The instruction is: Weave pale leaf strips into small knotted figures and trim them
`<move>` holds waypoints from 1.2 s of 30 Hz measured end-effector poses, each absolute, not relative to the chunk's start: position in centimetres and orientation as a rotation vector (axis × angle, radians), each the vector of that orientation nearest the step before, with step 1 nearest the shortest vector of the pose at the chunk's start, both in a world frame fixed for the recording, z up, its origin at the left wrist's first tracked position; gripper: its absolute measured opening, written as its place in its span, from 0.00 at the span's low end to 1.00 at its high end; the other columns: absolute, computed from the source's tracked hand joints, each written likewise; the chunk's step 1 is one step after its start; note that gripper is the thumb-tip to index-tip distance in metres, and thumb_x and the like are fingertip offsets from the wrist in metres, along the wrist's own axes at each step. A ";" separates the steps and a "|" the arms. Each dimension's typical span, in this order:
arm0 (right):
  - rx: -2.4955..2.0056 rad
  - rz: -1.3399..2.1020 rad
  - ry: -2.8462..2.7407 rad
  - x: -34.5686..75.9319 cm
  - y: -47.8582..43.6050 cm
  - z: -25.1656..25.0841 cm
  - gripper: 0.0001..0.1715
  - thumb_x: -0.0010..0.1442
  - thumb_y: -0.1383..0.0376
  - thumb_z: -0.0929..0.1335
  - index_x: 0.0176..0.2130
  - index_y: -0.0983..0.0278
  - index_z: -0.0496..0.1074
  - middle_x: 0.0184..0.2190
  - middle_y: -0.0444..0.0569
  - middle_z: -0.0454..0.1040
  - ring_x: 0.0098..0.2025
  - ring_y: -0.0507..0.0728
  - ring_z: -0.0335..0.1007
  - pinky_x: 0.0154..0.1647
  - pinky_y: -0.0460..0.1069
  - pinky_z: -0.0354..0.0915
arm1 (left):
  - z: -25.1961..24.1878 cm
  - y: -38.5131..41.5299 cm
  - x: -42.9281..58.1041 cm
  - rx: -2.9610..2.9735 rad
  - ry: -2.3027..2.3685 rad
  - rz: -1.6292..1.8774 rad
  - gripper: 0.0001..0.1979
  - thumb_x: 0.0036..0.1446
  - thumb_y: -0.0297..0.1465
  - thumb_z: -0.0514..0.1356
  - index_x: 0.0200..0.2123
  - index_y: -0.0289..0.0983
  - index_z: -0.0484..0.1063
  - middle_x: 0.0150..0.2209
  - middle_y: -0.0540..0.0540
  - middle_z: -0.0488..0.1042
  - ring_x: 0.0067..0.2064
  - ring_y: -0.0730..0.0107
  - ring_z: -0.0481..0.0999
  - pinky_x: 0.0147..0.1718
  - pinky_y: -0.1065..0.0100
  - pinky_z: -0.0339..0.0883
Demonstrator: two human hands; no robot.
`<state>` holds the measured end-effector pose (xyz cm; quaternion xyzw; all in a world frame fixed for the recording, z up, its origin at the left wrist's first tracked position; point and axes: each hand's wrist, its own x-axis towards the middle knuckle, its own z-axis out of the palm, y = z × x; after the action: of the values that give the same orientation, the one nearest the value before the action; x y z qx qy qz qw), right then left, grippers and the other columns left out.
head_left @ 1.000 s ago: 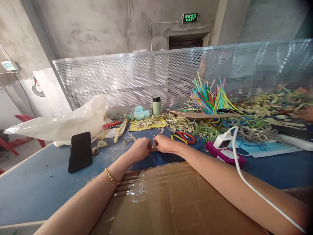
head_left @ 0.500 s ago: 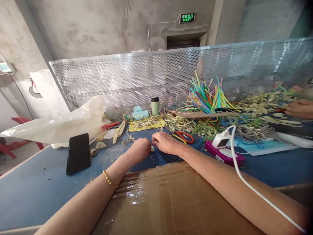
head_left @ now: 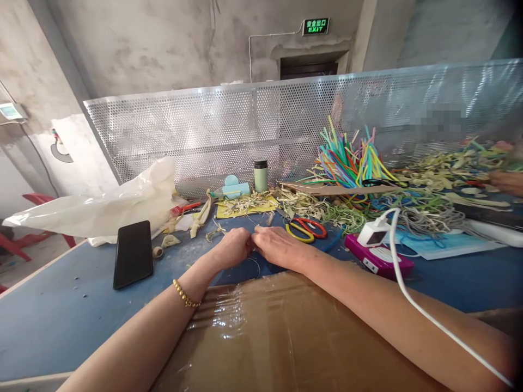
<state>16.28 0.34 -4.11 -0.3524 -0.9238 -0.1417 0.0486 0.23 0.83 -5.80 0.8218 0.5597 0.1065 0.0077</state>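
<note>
My left hand (head_left: 232, 247) and my right hand (head_left: 277, 246) meet fingertip to fingertip over the blue table (head_left: 61, 310), just beyond a taped cardboard box (head_left: 286, 337). Both are closed in a pinch on a small pale piece that I cannot make out; a thin wire loop (head_left: 256, 267) hangs below them. My left wrist wears a gold bead bracelet (head_left: 184, 294). Red and yellow scissors (head_left: 306, 228) lie right of my right hand.
A black phone (head_left: 133, 253) lies left, by a white plastic bag (head_left: 102, 207). A pink box (head_left: 378, 261) with a white charger and cable sits right. Coloured strips (head_left: 351, 163) and pale scraps pile before the perforated metal screen. Another person's hand (head_left: 506, 182) shows far right.
My hands have drawn together so the fingertips touch again. The other person's hand at the far right has pulled back toward the edge. The view shifted slightly.
</note>
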 end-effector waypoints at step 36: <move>-1.199 0.020 -2.704 16.3 3.2 -5.6 0.11 0.59 0.70 0.63 0.37 0.67 0.76 0.37 0.58 0.80 0.42 0.60 0.76 0.34 0.47 0.58 | -4.7 0.3 0.0 2.325 1.718 0.416 0.12 0.49 0.23 0.57 0.33 0.32 0.81 0.32 0.42 0.81 0.33 0.67 0.76 0.32 0.71 0.65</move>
<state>16.27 3.16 -5.59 -0.4035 -0.9103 0.0067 0.0915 -0.03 0.31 -4.73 0.7913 0.5845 0.1417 0.1102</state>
